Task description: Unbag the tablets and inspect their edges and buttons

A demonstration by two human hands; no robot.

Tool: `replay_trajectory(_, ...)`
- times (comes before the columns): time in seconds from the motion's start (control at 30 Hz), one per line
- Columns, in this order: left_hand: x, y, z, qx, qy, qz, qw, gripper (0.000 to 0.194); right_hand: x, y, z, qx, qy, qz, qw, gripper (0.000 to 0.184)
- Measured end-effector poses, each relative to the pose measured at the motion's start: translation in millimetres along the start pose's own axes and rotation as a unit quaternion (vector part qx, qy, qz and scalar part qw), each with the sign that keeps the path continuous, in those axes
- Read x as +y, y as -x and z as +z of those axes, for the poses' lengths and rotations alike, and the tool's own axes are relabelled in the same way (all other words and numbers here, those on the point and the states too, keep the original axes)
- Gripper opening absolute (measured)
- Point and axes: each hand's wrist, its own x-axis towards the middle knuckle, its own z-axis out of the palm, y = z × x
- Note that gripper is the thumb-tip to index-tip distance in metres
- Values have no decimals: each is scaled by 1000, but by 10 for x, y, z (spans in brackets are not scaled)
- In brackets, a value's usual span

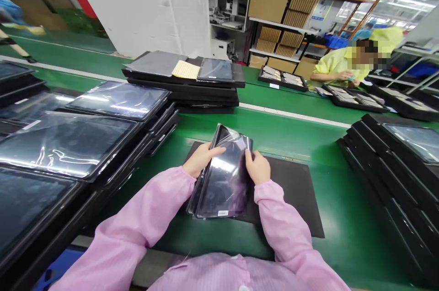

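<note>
Between my two hands is a small stack of dark glossy screen panels (pixel 224 185) covered with clear film, tilted over the bench. A white label shows at the near edge of the top panel. My left hand (pixel 201 159) grips the stack's left edge, its thumb lying on the top face. On the opposite edge, my right hand (pixel 258 166) is closed with the thumb on top; its other fingers are hidden underneath. Below the panels lies a flat black mat (pixel 291 190) on the green bench (pixel 329 204).
Stacked black trays with film-covered panels (pixel 116 99) fill the left side. More black trays (pixel 384 167) rise at the right. Across the belt stand another tray stack (pixel 206 94) bearing a yellow note (pixel 185 70), and parts trays (pixel 283 78). A co-worker in yellow (pixel 332 64) works at far right.
</note>
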Motion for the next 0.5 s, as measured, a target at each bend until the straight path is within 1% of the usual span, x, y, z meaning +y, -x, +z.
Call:
replay_trajectory(0.1,17,90,105,-2,-3,123,992,35,164,-30,-141,32,-90,-41,995,31)
replay_trajectory(0.17,-78,71,143,20,-7,180,983,36,282,-15,-195,40,-138,-63,988,30)
replay_trajectory(0.23,-235,13,166,52,-4,201,978,38,386,20,-217,46,-172,-76,981,28)
replay_trajectory(0.33,-493,-24,200,85,-8,206,975,37,482,71,-214,54,-202,-84,974,27)
replay_trajectory(0.43,-687,71,276,109,-15,221,969,38,477,98,-209,54,-218,-90,970,27)
replay_trajectory(0.5,-738,122,358,163,-8,225,961,39,414,123,-230,50,-229,-98,967,26)
